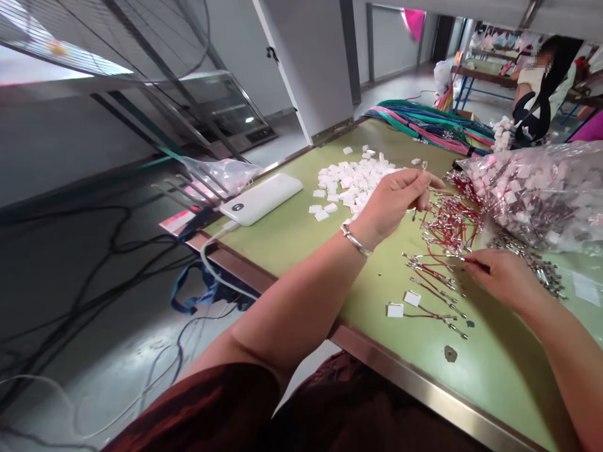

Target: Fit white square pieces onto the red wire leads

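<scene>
While L hand [400, 194] clamps a metal-tipped wire [424, 166], R hand [502, 276] pinches a red wire [456, 256] — both nr. wire pile [452, 223]. White pcs. [348, 179] lie on surface [282, 251].

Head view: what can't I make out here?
Head view:
Left hand: curled fingers hide most of the small piece it pinches.
Right hand: whether it grips the wire end is too small to tell.
White pieces: left hand blocks part of the pile.
Plastic bag: cut off by right edge.

Silver bracelet [355, 242], dark short sleeve [211, 402], reddish streaks
</scene>
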`<state>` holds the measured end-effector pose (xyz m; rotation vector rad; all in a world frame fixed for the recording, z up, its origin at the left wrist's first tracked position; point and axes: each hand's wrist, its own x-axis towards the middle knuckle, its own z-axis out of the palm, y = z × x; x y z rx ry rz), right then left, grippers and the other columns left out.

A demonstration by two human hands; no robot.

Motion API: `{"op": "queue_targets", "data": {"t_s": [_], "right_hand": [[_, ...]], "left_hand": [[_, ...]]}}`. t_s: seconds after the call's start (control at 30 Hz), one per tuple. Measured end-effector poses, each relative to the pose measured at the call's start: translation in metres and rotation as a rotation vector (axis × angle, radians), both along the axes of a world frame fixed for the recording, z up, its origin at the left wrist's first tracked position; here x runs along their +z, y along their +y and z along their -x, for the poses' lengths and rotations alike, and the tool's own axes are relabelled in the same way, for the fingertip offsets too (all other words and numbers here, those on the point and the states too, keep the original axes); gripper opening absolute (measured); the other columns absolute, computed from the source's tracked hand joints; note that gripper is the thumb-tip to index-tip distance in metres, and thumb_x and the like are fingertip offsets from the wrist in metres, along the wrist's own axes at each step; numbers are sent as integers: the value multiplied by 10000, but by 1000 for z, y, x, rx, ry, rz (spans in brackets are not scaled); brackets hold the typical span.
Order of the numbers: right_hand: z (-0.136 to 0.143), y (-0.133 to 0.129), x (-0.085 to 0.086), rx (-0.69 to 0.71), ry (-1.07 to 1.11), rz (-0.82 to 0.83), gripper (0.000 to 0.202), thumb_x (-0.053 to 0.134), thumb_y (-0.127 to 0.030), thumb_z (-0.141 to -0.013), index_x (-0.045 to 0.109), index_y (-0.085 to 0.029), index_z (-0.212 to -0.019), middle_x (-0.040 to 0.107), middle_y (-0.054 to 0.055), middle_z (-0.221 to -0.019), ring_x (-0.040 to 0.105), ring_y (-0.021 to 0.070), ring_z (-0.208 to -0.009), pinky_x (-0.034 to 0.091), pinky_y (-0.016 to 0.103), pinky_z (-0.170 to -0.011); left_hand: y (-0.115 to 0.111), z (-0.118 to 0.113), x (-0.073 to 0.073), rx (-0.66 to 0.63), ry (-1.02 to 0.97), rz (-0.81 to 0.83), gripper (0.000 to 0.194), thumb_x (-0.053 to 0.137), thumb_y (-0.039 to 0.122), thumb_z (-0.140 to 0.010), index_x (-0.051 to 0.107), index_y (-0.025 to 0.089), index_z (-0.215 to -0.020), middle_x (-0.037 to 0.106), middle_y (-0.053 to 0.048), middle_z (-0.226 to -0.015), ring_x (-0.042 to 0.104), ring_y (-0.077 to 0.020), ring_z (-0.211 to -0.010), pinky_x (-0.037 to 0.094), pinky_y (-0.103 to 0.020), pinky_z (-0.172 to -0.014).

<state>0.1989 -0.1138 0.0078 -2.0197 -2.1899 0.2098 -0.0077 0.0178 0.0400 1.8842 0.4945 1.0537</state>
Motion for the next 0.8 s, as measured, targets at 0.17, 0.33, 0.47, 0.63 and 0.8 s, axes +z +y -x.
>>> {"op": "queue_targets", "data": {"t_s": [0.17, 0.33, 0.47, 0.63, 0.8], "right_hand": [[-16, -5, 12, -36, 150, 23, 262, 556, -409, -851, 744, -243, -925, 750, 44, -849, 662, 193, -707, 482, 307, -652], [-70, -5, 27, -397, 107, -127, 254, 571, -340, -828, 740, -171, -913, 724, 74, -754, 618, 200, -645, 452, 331, -625], [-76, 2, 11, -222, -132, -34, 274, 540, -292, -839, 726, -193, -1014, 705, 82, -959, 618, 203, -765, 444, 317, -668], [-48, 5, -6, -88, -450, -72, 301, 438, -273, -897, 727, -200, -941, 654, 102, -940, 589, 218, -809, 359, 290, -559], [-47, 5, -4, -126, -513, -92, 307, 410, -251, -903, 685, -147, -815, 648, 134, -895, 586, 235, -811, 319, 296, -547]], "left_hand": [[-8, -9, -8, -73, 251, 66, 375, 362, 398, -982, 645, 171, -886, 418, 30, -537, 414, -94, -518, 371, -246, -543], [-14, -18, -13, -57, 351, -30, 317, 323, 318, -975, 575, 173, -850, 502, -7, -609, 476, -121, -635, 396, -266, -600], [-15, -20, -17, -25, 388, -65, 285, 329, 308, -969, 545, 184, -832, 474, 4, -597, 447, -111, -593, 385, -262, -578], [-16, -21, -18, -67, 473, -59, 244, 378, 249, -933, 572, 173, -807, 496, 16, -628, 460, -93, -598, 402, -240, -606], [-12, -21, -17, -68, 488, -68, 248, 415, 261, -912, 587, 162, -764, 554, 4, -709, 483, -93, -655, 418, -252, -672]]}}
